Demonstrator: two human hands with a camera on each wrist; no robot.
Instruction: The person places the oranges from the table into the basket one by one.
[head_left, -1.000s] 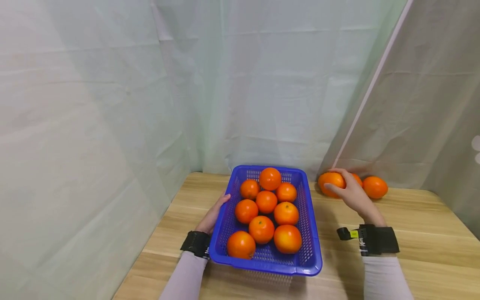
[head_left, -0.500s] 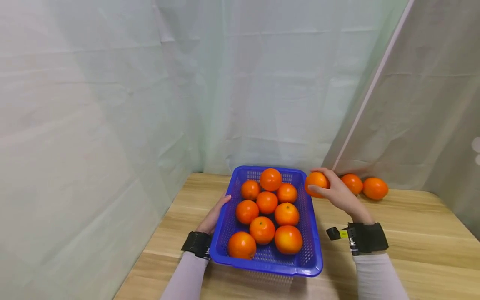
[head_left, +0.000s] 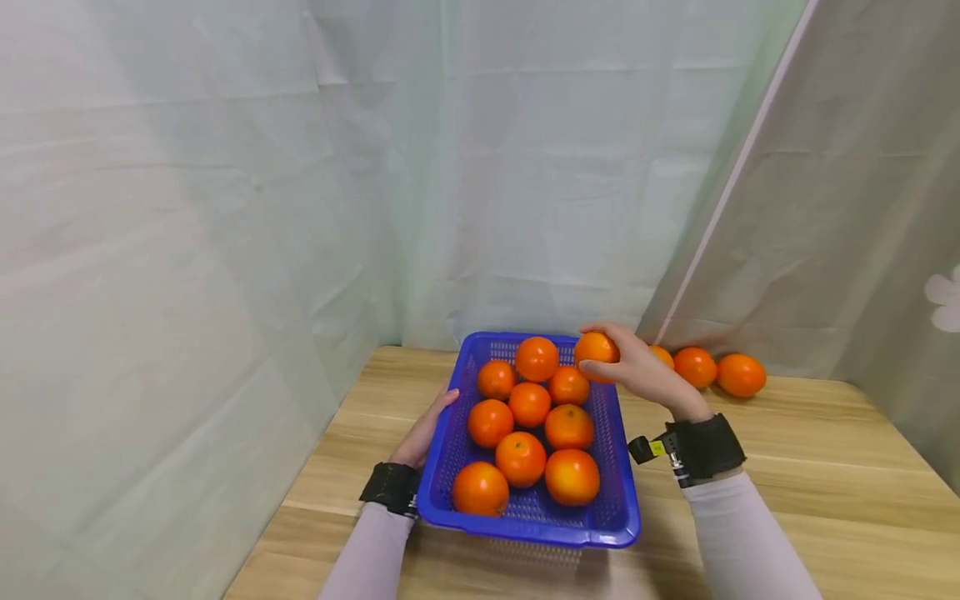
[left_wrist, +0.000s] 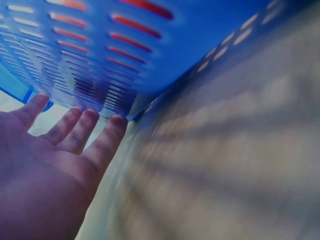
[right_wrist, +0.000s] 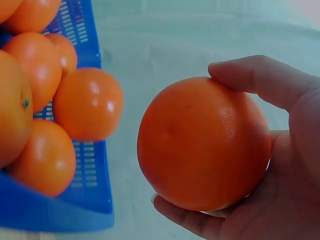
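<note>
My right hand (head_left: pixel 637 371) grips an orange (head_left: pixel 596 354), thumb on one side and fingers around the other, at the far right corner of the blue basket (head_left: pixel 525 533). In the right wrist view the held orange (right_wrist: pixel 202 145) hangs apart from the basket's fruit. Several oranges (head_left: pixel 529 405) lie spread inside the basket. At its left side my left hand (head_left: pixel 420 433) touches the wall near the rim. The left wrist view shows the left fingers (left_wrist: pixel 107 142) nearly straight, tips against the slotted wall. That hand's thumb cannot be made out clearly.
To the right of the basket, loose oranges (head_left: pixel 741 375) sit in a row along the back of the wooden table (head_left: pixel 810 467). One is partly hidden behind my right hand. A pale curtain (head_left: pixel 525 208) hangs directly behind the table and along its left side.
The right hand has lifted an orange from the row at the back and carried it left to the basket's far right corner. The left hand and basket hold nearly the same place.
</note>
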